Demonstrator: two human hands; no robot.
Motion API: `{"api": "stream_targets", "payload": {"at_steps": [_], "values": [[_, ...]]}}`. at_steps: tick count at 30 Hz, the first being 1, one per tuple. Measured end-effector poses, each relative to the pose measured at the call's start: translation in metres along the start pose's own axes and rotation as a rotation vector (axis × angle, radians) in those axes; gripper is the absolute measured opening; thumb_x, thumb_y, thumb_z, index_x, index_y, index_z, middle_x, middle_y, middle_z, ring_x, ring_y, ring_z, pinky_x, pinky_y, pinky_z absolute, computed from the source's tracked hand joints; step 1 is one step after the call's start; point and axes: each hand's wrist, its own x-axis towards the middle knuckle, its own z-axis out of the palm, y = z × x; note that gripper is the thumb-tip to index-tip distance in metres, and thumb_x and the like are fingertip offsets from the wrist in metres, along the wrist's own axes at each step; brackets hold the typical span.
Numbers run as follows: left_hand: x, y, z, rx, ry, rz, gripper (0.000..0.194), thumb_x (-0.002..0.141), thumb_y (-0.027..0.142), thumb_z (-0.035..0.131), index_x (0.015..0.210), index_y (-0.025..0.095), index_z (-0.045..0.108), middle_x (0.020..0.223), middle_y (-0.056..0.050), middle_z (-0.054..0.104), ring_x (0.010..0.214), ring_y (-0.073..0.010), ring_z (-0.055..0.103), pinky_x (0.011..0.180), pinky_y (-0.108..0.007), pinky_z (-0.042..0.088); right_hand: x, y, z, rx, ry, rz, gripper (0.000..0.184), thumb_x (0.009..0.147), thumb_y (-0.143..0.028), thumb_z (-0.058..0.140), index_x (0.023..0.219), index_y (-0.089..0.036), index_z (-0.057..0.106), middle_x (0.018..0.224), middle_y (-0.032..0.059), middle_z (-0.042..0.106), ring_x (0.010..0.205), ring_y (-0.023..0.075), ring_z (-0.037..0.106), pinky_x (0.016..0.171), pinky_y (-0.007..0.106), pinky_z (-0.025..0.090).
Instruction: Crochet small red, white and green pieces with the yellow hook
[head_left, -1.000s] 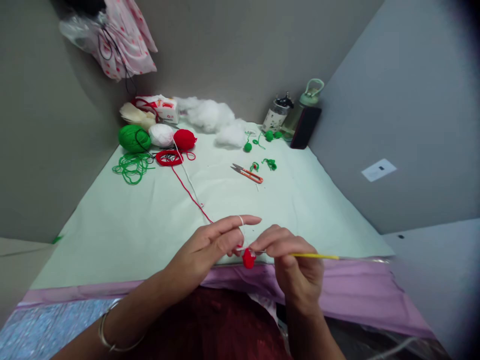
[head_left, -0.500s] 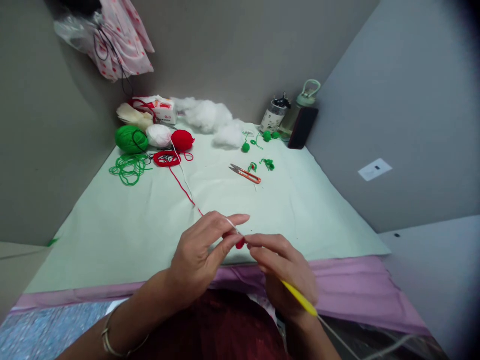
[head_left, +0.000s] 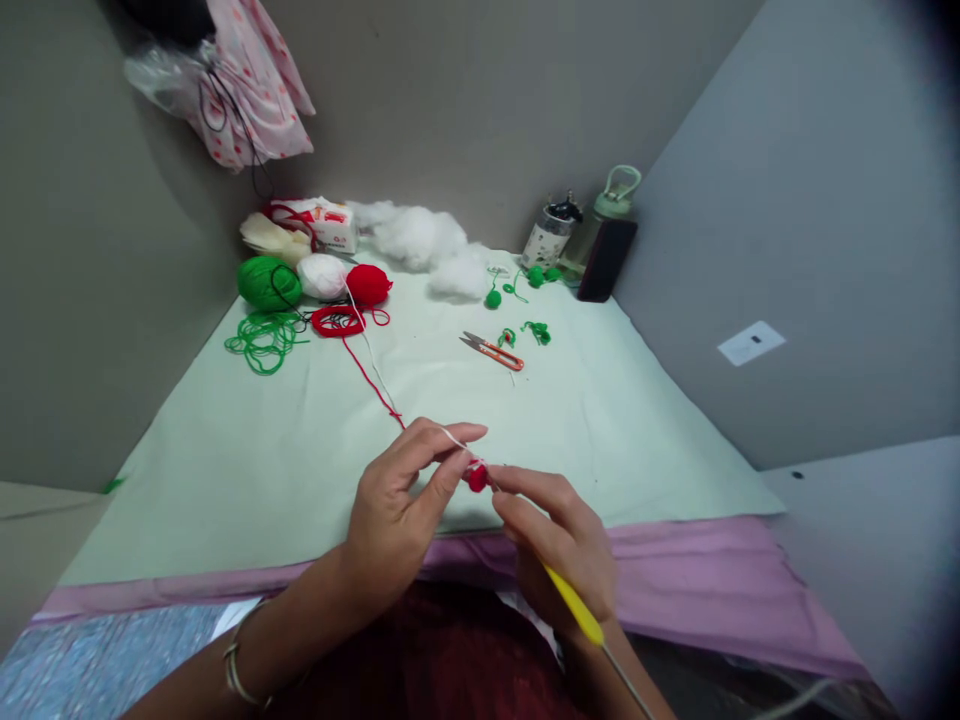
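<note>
Between thumb and fingers my left hand (head_left: 401,490) pinches a small red crocheted piece (head_left: 477,476) with some white at its top. White yarn (head_left: 452,437) runs over the left index finger down to the piece. My right hand (head_left: 559,535) is closed around a crochet hook with a yellow handle (head_left: 574,605); the hook's tip reaches the red piece, its very end hidden. From my left hand, red yarn (head_left: 367,378) and white yarn lead back across the table to the white ball (head_left: 322,276) and the red ball (head_left: 368,287).
Orange thread snips (head_left: 493,352) lie mid-table beside small green crocheted bits (head_left: 537,332). A green yarn ball (head_left: 268,284) and loose green yarn (head_left: 262,343) are at left. White stuffing (head_left: 420,238), a pen cup (head_left: 547,238), a bottle (head_left: 616,195) and a phone (head_left: 607,260) stand along the back.
Both hands have shifted slightly, the right one a little left and down with the hook. More of the red piece now shows between the fingertips. The view has tilted slightly.
</note>
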Motion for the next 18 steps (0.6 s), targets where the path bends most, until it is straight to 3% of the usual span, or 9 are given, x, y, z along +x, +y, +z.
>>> {"api": "stream_targets", "payload": {"at_steps": [5, 12, 18], "values": [[-0.0031, -0.0034, 0.0014, -0.017, 0.007, -0.018, 0.021, 0.097, 0.02, 0.075, 0.114, 0.029, 0.083, 0.091, 0.0, 0.074, 0.088, -0.0161, 0.068, 0.085, -0.029, 0.054, 0.0004, 0.0008, 0.0017, -0.052, 0.011, -0.047, 0.056, 0.1, -0.013, 0.064, 0.153, -0.031, 0.057, 0.115, 0.0107, 0.083, 0.1, 0.0239, 0.081, 0.077, 0.034, 0.069], [-0.0039, -0.0009, 0.0001, -0.106, -0.062, -0.128, 0.027, 0.092, 0.023, 0.08, 0.118, 0.028, 0.08, 0.095, 0.0, 0.074, 0.091, -0.0159, 0.069, 0.089, -0.028, 0.055, 0.0012, -0.0028, 0.0015, -0.061, 0.027, -0.025, 0.063, 0.099, -0.012, 0.068, 0.156, -0.035, 0.054, 0.116, 0.0096, 0.083, 0.101, 0.0243, 0.081, 0.08, 0.035, 0.069], [0.0013, 0.0018, 0.0061, -0.383, -0.073, -0.389, 0.039, 0.084, 0.016, 0.083, 0.122, 0.023, 0.078, 0.087, 0.001, 0.069, 0.087, -0.0156, 0.067, 0.088, -0.029, 0.055, -0.0016, -0.0053, 0.0071, -0.025, 0.086, 0.02, 0.063, 0.095, -0.009, 0.073, 0.15, -0.037, 0.062, 0.117, 0.0078, 0.083, 0.098, 0.0257, 0.082, 0.081, 0.038, 0.07]]}}
